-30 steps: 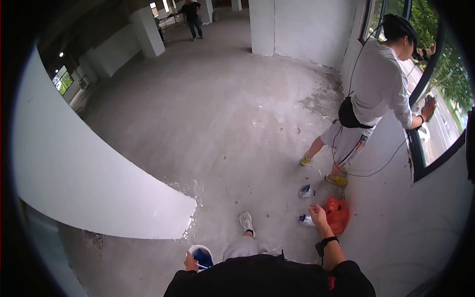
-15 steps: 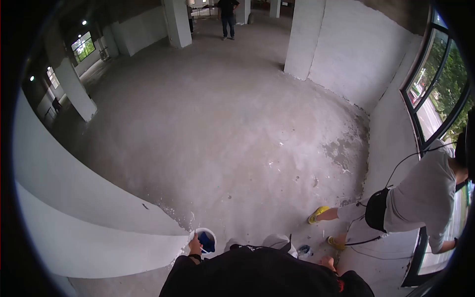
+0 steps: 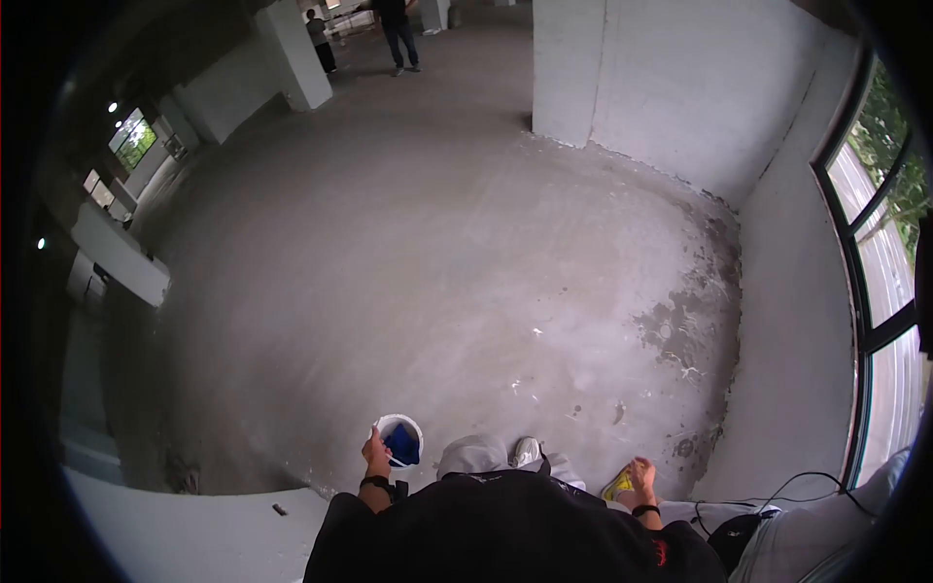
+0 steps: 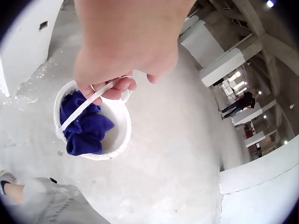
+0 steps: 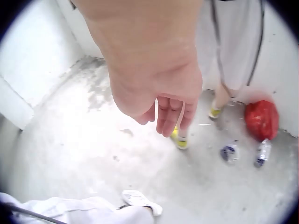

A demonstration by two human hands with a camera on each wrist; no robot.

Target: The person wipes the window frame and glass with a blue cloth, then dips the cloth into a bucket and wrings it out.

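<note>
My left hand [image 3: 376, 453] grips the thin white handle [image 4: 88, 103] of a white bucket [image 4: 122, 135], its fingers curled round it in the left wrist view. Inside the bucket lies a crumpled dark blue cloth [image 4: 85, 127], seen also as a blue cloth [image 3: 400, 442] in the head view. My right hand [image 5: 156, 95] hangs with loosely bent fingers and holds nothing; in the head view the right hand [image 3: 641, 478] is near a yellow shoe [image 3: 618, 484].
Another person in light clothes [image 3: 826, 544] stands close at the right, with a black cable nearby. A red bag [image 5: 261, 119] and two crumpled clear plastic pieces [image 5: 230, 152] lie on the floor by the wall. A window [image 3: 880, 223] is at the right; people stand far back.
The head view has shifted, and the person at the window has moved toward its lower right edge. My left hand still carries the bucket; my right hand has come lower beside my body.
</note>
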